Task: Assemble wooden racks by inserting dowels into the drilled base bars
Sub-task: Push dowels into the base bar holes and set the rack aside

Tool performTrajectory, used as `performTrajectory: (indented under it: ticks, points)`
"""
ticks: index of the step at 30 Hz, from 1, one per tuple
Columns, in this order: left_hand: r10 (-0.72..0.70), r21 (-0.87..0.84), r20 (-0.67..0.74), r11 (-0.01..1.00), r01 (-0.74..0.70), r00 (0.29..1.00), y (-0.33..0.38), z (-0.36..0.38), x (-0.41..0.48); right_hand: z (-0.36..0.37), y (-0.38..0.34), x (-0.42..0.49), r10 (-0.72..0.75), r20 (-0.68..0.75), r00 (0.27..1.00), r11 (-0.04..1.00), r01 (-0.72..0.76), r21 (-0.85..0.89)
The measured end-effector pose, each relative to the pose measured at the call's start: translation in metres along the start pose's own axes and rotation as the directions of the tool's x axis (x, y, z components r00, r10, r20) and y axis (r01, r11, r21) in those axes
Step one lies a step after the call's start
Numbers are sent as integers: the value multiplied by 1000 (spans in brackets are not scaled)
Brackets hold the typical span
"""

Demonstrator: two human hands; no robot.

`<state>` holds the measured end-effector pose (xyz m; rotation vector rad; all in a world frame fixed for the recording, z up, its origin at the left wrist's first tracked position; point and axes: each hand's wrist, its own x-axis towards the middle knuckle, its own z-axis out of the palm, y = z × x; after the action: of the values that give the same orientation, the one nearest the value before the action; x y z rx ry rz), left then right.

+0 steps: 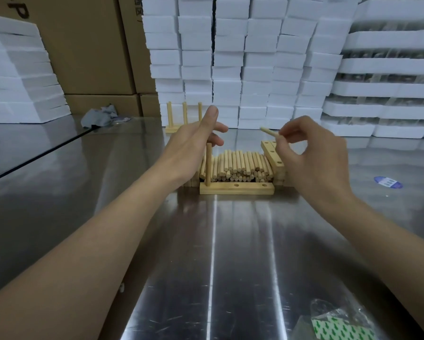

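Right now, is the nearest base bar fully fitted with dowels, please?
Partly: the base bar holds one upright dowel at its left end; two holes stand empty.

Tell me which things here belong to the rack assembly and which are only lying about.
Job: base bar with one standing dowel; dowel pinched in right hand; dowel pile; spare drilled bars; finished rack behind.
Lying about: grey cloth; blue label; plastic bag; white foam boxes; cardboard boxes.
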<state>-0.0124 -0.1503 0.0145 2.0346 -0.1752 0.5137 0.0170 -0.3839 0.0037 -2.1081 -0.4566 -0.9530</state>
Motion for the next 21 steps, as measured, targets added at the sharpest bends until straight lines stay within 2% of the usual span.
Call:
performTrajectory:
  ticks: [2,5,9,12,21]
  points:
    - [-18,-45,-55,999,15,998,2,2,3,-3,-5,-1,42,-13,999,980,-39,195]
    - [-31,-84,-88,996,23,996,6,3,4,-4,-14,-7,-11,56,998,945,-8,327]
    - [-49,-207,-126,978,22,991,12,-1,3,2,-17,-16,-89,128,988,932,37,360]
    - [-18,-221,-161,975,-18,987,15,-3,0,6,-17,-19,-105,151,983,936,46,350]
    - [-15,-132,-26,991,11,1000,22,0,-5,3,-20,-20,-69,53,996,930,45,366]
